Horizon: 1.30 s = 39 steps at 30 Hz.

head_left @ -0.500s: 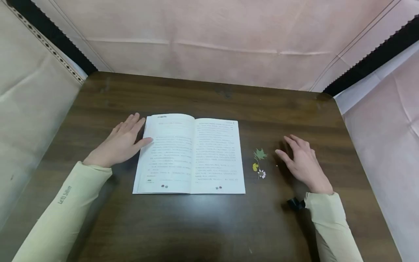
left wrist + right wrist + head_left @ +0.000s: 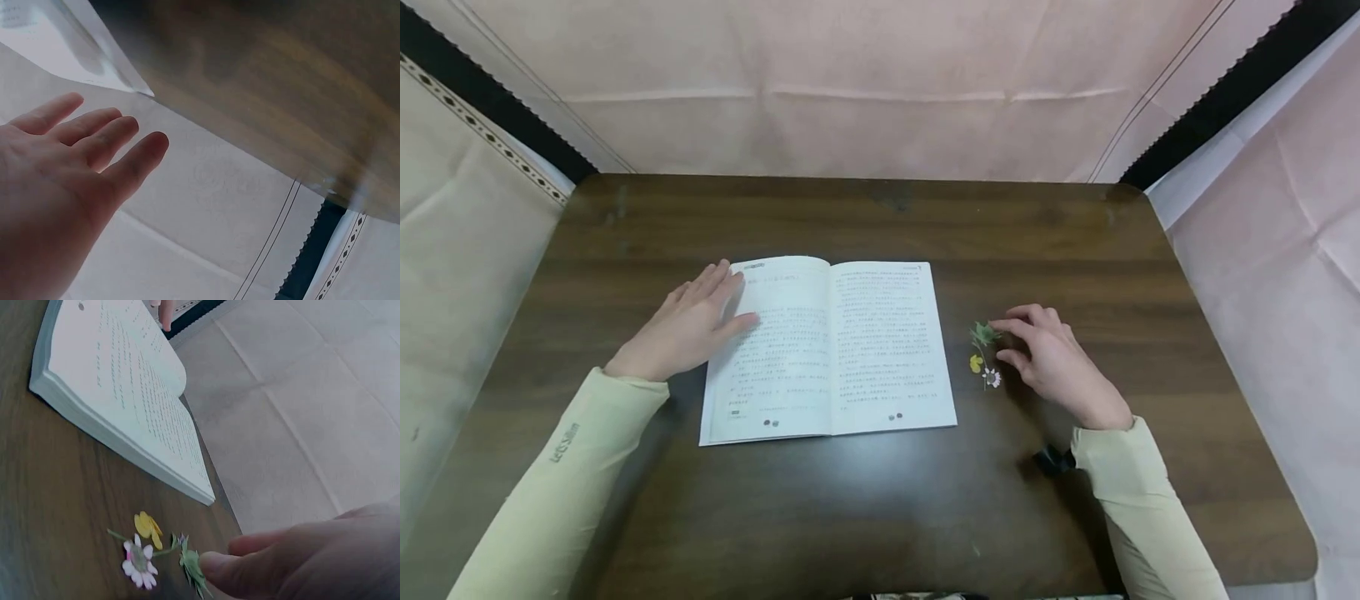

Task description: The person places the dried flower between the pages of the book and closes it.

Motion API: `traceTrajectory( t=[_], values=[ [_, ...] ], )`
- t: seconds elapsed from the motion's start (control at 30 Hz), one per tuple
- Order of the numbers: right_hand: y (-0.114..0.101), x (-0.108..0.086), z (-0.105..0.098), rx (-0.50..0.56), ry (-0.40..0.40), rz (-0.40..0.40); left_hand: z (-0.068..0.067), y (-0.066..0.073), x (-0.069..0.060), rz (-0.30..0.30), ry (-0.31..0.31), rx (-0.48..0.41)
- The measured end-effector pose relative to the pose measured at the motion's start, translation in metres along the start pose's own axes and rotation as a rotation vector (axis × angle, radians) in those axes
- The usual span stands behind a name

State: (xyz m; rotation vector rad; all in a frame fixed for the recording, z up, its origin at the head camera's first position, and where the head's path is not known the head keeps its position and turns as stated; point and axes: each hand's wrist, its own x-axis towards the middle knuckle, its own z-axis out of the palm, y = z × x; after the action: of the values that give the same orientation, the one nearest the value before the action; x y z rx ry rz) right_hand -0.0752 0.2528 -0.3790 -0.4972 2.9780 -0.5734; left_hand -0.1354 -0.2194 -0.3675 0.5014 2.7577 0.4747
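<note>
An open book (image 2: 880, 350) with printed pages lies flat on the brown table. My left hand (image 2: 681, 325) is at its left edge, fingers extended and the thumb over the left page. To the right of the book lie a green leaf (image 2: 982, 334), a small yellow flower (image 2: 976, 363) and a white daisy-like flower (image 2: 992, 378) on thin stems. My right hand (image 2: 1056, 362) reaches to the leaf from the right. Its index fingertip is at the leaf, and the thumb stays apart from the index finger. In the right wrist view the thumb (image 2: 219, 565) hides part of the leaf (image 2: 192, 565).
Pale cloth walls (image 2: 850, 92) surround the table (image 2: 850, 517) at the back and sides, with dark strips (image 2: 1210, 96) at the corners. A small black object (image 2: 1052, 460) shows beside the right cuff.
My right hand has moved left from beside the leaf to its edge. My left hand has slid slightly right onto the book's edge, and the book is turned a little. The view has shifted slightly.
</note>
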Motion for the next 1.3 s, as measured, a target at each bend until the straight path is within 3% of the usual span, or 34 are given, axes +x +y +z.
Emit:
traceTrajectory(
  t=[0.37,0.5,0.73,1.03,1.3],
  values=[
    [-0.015,0.001,0.012,0.029,-0.059,0.001,0.008,-0.002,0.001,-0.041,-0.017,0.012],
    [-0.017,0.002,0.015,0.037,-0.047,0.005,0.009,-0.002,0.003,-0.04,-0.028,0.016],
    [-0.012,-0.005,0.006,-0.025,-0.07,0.014,0.019,-0.002,0.009,-0.061,-0.039,0.003],
    [-0.013,-0.008,0.001,-0.005,-0.175,0.084,0.025,-0.004,0.008,-0.085,-0.047,-0.007],
    [-0.003,-0.011,-0.012,0.037,-0.173,0.149,0.027,-0.005,0.008,-0.074,-0.041,-0.021]
  ],
)
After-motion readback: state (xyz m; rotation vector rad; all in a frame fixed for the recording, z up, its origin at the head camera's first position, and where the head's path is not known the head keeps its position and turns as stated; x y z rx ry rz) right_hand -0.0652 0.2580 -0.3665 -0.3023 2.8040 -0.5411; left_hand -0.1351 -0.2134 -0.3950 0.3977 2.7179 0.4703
